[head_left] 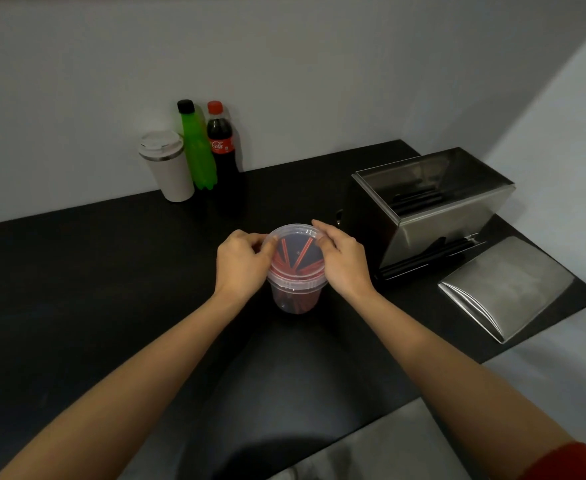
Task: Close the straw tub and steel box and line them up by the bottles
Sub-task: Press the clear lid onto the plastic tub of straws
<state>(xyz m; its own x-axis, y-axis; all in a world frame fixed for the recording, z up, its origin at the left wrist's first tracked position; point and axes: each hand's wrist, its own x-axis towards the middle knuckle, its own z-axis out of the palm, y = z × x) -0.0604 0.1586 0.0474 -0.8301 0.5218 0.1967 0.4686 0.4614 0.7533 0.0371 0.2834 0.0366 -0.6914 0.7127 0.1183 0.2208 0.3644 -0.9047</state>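
Where seen from the head: tub (296,271), clear plastic, upright on the black counter (77,289) at centre, red straws (293,258) leaning inside. Lid (295,233) laid over the rim, apparently not yet snapped all round. Left hand (241,261) on the left edge of the lid, fingers curled and pinched on the rim. Right hand (345,259) on the right edge, thumb and fingers closed on the rim. Tub probably light and thin-walled, springy under squeeze, a little slick; best held at the stiff rim band, pressed downward on the lid edge rather than squeezed at the wall. Carried afterwards, better gripped with both hands just under the rim.

Same view, right side: steel box (433,209) open, well apart from the tub, black straws (423,261) showing at its lower slot. Steel cover (506,289) lying loose just beside the box, near the counter edge. Likely rigid, heavier, smooth and slippery; hold at the long edges.

Same view, rear: green bottle (198,150) and cola bottle (223,147) touching or nearly so against the wall, white cup (167,168) just left of them. Space beside the bottles not yet occupied by either container.
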